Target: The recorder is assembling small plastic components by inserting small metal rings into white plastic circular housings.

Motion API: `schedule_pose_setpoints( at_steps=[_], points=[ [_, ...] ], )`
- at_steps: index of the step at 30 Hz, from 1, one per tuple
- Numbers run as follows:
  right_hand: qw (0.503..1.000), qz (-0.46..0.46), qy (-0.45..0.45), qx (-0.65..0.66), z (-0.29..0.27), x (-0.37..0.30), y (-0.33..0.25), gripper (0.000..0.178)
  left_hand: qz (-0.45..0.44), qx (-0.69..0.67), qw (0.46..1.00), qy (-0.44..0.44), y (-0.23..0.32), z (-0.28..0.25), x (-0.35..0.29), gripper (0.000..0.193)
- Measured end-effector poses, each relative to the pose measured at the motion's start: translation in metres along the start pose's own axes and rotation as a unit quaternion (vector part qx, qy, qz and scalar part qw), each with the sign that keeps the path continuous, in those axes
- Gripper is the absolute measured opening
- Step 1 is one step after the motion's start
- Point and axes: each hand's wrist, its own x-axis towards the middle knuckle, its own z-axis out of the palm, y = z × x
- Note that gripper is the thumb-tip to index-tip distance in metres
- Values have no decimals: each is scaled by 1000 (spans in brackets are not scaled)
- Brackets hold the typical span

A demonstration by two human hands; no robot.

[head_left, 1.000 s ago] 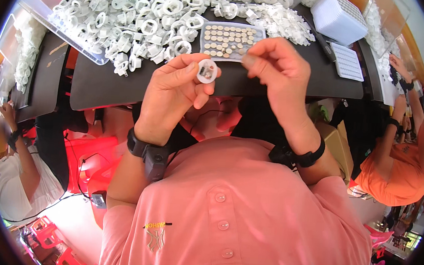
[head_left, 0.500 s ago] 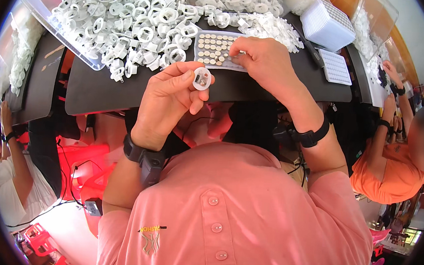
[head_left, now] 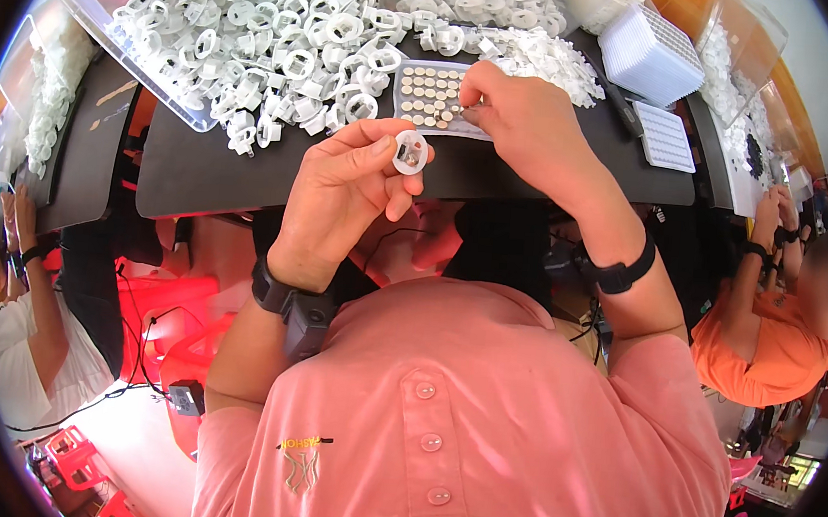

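Observation:
My left hand [head_left: 347, 180] holds a small white plastic ring [head_left: 410, 151] between thumb and fingers, just above the near edge of the black table [head_left: 198, 164]. My right hand [head_left: 522, 121] reaches onto a flat tray of small round metal discs [head_left: 427, 94], its fingertips pinched at the tray's right side; whether a disc is between them is hidden. Behind the tray lies a large heap of white plastic rings [head_left: 276, 34].
A stack of white grid trays [head_left: 649, 53] and a single grid tray [head_left: 665, 137] stand at the right of the table. A person in orange [head_left: 769, 325] sits at the right, another person in white [head_left: 18, 344] at the left. Red stools [head_left: 166, 317] stand below.
My right hand moved from near the ring forward onto the tray of discs. My left hand keeps holding the ring at about the same place.

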Motion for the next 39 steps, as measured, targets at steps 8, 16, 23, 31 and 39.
schedule_pose_setpoints(
  at_steps=[8,16,23,31,39],
  points=[
    [956,-24,118,268,16,-25,-47,11,12,14,999,32,-1,5,1,25],
    [938,-14,116,327,29,-32,-45,6,19,7,999,49,-1,7,-1,26],
    [884,8,142,444,36,-30,-49,9,18,-2,999,44,-2,4,-1,26],
    [898,7,190,396,48,-34,-50,10,17,10,999,46,-2,6,0,25],
    [874,24,180,450,43,-35,-53,10,32,17,998,53,-5,8,-1,24]
  ],
)
